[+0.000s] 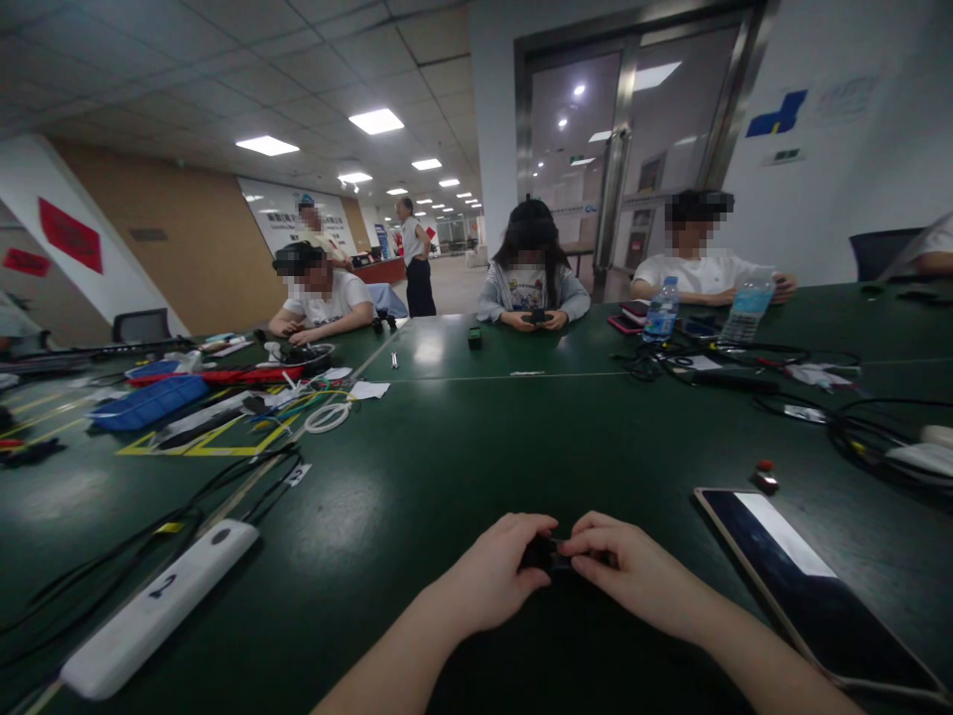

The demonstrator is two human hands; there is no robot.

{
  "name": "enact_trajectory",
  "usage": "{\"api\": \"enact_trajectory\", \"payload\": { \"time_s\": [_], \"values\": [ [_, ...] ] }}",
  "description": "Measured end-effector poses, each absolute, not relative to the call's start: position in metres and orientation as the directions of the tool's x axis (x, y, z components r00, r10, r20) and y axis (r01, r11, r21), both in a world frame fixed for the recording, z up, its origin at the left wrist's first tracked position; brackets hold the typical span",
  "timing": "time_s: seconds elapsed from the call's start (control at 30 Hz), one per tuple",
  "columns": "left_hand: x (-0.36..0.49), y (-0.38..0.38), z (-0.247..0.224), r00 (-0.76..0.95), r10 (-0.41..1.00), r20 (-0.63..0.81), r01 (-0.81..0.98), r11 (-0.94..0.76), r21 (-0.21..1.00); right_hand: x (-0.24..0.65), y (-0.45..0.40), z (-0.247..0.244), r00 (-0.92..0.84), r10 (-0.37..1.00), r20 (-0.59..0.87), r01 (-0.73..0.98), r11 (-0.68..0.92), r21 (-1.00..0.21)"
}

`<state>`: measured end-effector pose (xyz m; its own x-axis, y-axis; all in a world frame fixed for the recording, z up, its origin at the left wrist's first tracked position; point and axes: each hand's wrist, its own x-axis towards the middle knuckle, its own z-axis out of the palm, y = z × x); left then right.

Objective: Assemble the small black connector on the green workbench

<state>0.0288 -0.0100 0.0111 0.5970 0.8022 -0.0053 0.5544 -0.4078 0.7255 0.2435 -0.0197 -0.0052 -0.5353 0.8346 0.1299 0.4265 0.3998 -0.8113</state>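
Both of my hands meet at the near middle of the green table [447, 437]. My left hand [500, 568] curls its thumb and fingers round a small dark object [537, 556], mostly covered by the fingers, so its kind does not show. From the other side, my right hand [621, 566] pinches at the same object, thumb and forefinger pressed together at its right end. Right of my right hand lies a tablet-like device [811, 586] with a dark screen. Just beyond that sits a small metal piece with a red top [764, 477].
A white power strip [160, 606] marked 2 lies at the left with black cables. Farther left stands a blue tray [153, 402] among tools and wires. Two water bottles [661, 313] and coiled cables [868, 437] are at the right. Several people sit across the table.
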Motion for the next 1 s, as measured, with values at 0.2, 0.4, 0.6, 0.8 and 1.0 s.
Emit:
{"api": "enact_trajectory", "payload": {
  "time_s": [0.2, 0.4, 0.6, 0.8, 1.0],
  "values": [
    [0.028, -0.01, 0.012, 0.601, 0.799, -0.004, 0.547, -0.408, 0.732, 0.244, -0.019, -0.003, -0.543, 0.827, 0.145, 0.356, 0.383, -0.852],
    [0.029, -0.01, 0.012, 0.604, 0.797, -0.011, 0.552, -0.409, 0.726, 0.245, -0.015, -0.002, -0.55, 0.83, 0.093, 0.373, 0.344, -0.862],
    [0.029, -0.01, 0.013, 0.613, 0.79, -0.008, 0.557, -0.424, 0.714, 0.249, -0.012, -0.011, -0.531, 0.837, 0.135, 0.358, 0.365, -0.859],
    [0.03, -0.013, 0.016, 0.629, 0.777, 0.014, 0.546, -0.455, 0.704, 0.248, -0.014, -0.008, -0.528, 0.843, 0.102, 0.387, 0.346, -0.855],
    [0.03, -0.014, 0.019, 0.645, 0.764, 0.03, 0.544, -0.486, 0.684, 0.241, -0.022, 0.001, -0.54, 0.836, 0.102, 0.426, 0.376, -0.823]
  ]
}}
